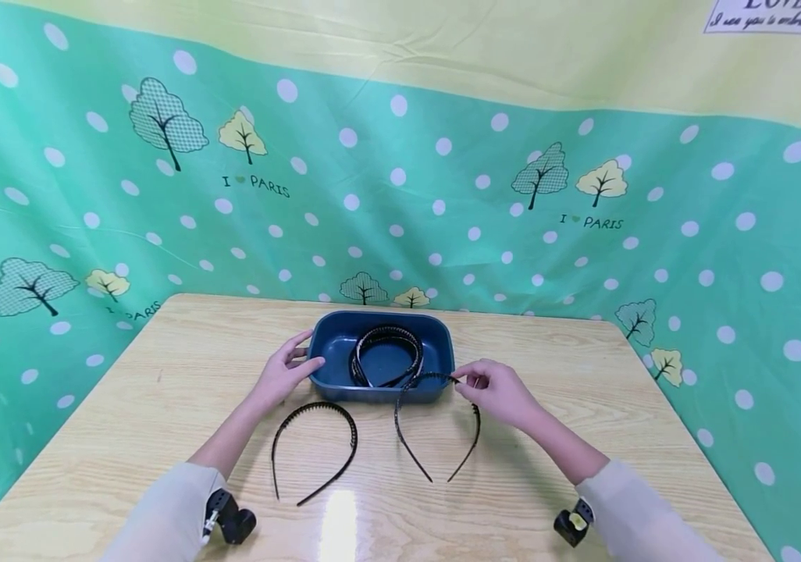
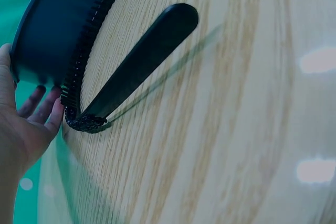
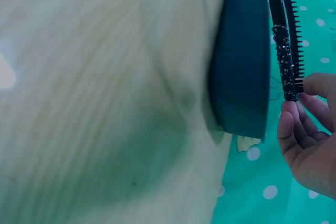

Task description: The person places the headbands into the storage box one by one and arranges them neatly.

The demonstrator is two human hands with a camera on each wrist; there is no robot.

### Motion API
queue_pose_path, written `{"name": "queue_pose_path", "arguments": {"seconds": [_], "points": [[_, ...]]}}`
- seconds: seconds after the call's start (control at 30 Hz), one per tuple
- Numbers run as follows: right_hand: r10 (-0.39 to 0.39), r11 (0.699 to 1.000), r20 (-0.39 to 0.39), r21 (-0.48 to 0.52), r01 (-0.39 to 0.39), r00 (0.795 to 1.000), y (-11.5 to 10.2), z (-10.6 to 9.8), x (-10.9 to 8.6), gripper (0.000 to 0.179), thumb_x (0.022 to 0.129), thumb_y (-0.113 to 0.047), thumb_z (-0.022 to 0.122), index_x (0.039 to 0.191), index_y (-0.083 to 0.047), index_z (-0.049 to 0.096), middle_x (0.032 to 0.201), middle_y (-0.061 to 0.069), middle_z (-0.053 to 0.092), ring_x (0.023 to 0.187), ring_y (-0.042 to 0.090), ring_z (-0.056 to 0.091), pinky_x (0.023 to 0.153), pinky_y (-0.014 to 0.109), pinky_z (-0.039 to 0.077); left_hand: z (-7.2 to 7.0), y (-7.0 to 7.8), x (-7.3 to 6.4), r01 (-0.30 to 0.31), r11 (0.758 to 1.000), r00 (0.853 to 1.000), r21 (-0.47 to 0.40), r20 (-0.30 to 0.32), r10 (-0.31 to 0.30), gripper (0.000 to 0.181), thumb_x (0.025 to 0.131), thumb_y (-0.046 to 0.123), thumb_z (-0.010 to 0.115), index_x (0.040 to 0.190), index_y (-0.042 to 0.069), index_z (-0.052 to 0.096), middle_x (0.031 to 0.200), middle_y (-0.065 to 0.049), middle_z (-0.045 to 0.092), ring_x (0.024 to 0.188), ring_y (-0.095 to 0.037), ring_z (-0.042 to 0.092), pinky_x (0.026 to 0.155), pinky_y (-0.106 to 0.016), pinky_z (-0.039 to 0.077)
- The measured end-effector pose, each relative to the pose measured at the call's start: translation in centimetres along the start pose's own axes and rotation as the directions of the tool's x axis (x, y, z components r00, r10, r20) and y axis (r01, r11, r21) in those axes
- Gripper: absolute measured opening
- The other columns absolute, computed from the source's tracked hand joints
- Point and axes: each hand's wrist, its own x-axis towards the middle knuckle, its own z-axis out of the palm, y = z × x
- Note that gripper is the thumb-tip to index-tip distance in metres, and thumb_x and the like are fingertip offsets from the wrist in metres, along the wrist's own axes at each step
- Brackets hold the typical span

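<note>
A blue rectangular bin stands near the table's far edge, holding several black headbands in a stack. My left hand grips the bin's left end, thumb over the rim and fingers against the outside. One toothed black headband lies before the bin, its ends toward me; the left wrist view shows it large. Between thumb and fingertips, my right hand pinches another black headband at its upper right curve. That band hangs in front of the bin's right part, and glittery stones on it show in the right wrist view.
The wooden table ends at a green dotted cloth hung behind it and at both sides. A small black camera sits on the left wrist, another camera on the right.
</note>
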Motion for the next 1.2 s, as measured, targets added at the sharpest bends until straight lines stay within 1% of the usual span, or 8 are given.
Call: {"name": "queue_pose_path", "arguments": {"seconds": [0.3,0.43,0.7,0.87,1.2], "points": [[-0.010,1.000,-0.029,-0.028,0.009,1.000,-0.6,-0.9,1.8,0.018,0.086,-0.014,0.067,0.102,-0.010,0.072,0.076,0.002,0.056,0.068,0.013,0.049,0.057,0.023,0.041,0.0,0.0,-0.2,-0.003,1.000,1.000,0.004,0.002,0.003,0.067,0.089,0.031,0.064,0.146,0.017,0.032,0.134,-0.027,0.048,0.120,-0.042,0.051,0.095,-0.044,0.049],[-0.003,1.000,-0.034,-0.019,0.003,0.999,-0.9,-1.0,2.5,0.019,0.087,-0.015,0.066,0.103,-0.009,0.071,0.078,0.003,0.056,0.069,0.014,0.049,0.058,0.024,0.041,0.0,-0.1,-0.2,0.006,1.000,1.000,0.001,0.003,-0.006,0.067,0.089,0.031,0.064,0.146,0.017,0.032,0.134,-0.027,0.048,0.120,-0.041,0.051,0.095,-0.044,0.049],[0.022,1.000,-0.054,-0.004,-0.023,0.998,-1.1,-0.9,4.0,0.020,0.088,-0.017,0.065,0.105,-0.010,0.071,0.081,0.005,0.058,0.071,0.016,0.050,0.059,0.027,0.043,0.0,0.0,-0.2,0.004,1.000,1.000,0.012,0.009,-0.004,0.067,0.089,0.032,0.063,0.147,0.018,0.031,0.134,-0.026,0.048,0.119,-0.040,0.052,0.096,-0.044,0.049],[0.040,0.999,-0.055,0.005,-0.039,0.998,-1.4,-0.7,5.0,0.021,0.088,-0.019,0.064,0.106,-0.010,0.070,0.082,0.005,0.059,0.072,0.017,0.051,0.059,0.027,0.043,0.0,-0.1,-0.1,0.009,1.000,1.000,0.000,0.004,-0.009,0.066,0.089,0.030,0.063,0.146,0.019,0.032,0.135,-0.026,0.048,0.120,-0.041,0.051,0.098,-0.045,0.047],[0.030,0.999,-0.072,0.023,-0.029,0.997,-1.5,-0.6,6.6,0.021,0.088,-0.019,0.063,0.107,-0.009,0.070,0.079,0.005,0.057,0.071,0.018,0.051,0.058,0.027,0.043,0.0,-0.1,0.0,0.023,1.000,1.000,0.002,-0.001,-0.023,0.067,0.089,0.030,0.065,0.146,0.020,0.033,0.135,-0.025,0.048,0.121,-0.040,0.051,0.098,-0.046,0.046]]}}
